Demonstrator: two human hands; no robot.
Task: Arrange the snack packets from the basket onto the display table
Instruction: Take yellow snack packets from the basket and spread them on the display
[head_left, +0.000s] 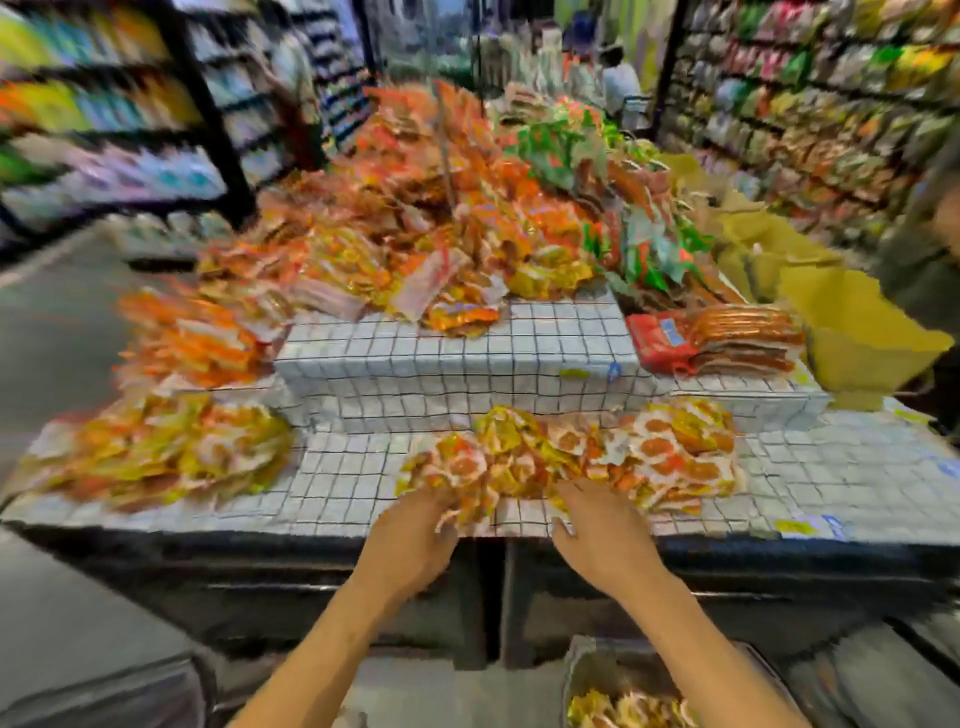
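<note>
left hand (415, 527) grips packets (675, 457), right hand (597, 535) rests flat on them; pile's at the surface (353, 488) edge, could slide off

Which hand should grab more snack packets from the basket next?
Probably the right hand: the basket sits low on the right, beneath that arm, and holds snack packets. The left hand is farther away, fingers seemingly curled on the front pile.
</note>
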